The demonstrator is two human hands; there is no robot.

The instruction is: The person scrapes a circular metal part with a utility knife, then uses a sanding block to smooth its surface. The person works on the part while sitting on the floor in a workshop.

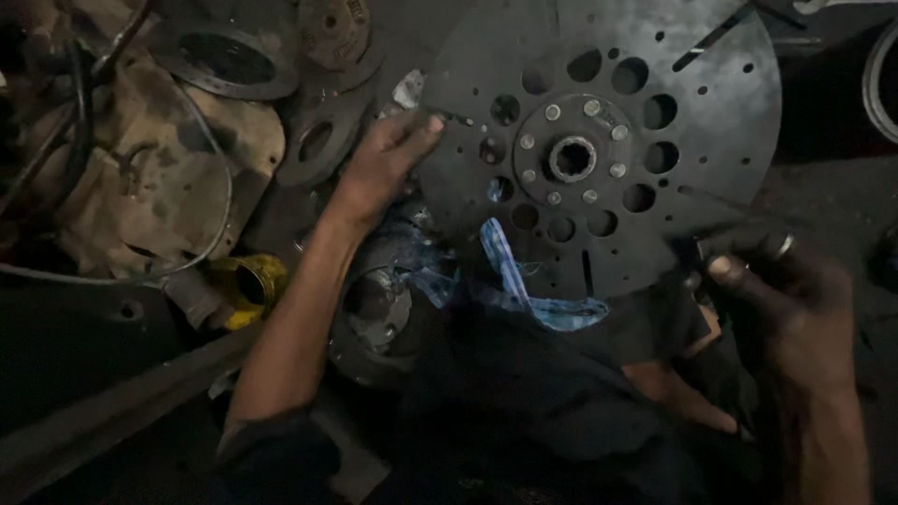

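A large dark round metal disc (697, 103) with many holes and a riveted hub with a splined centre hole (572, 158) is held up over my lap. My left hand (388, 159) grips its left edge, thumb on the face. My right hand (786, 299), greasy and wearing a ring, pinches the disc's lower right edge. A blue patterned rag (510, 271) hangs just under the disc.
Worn clutch plates and rings (229, 61) lie at the upper left on a dirty tan cloth (140, 178). A yellow cylindrical part (245, 285) sits left of my forearm. A round metal assembly (374, 309) rests beneath my left arm. Thin wire (221, 215) loops over the cloth.
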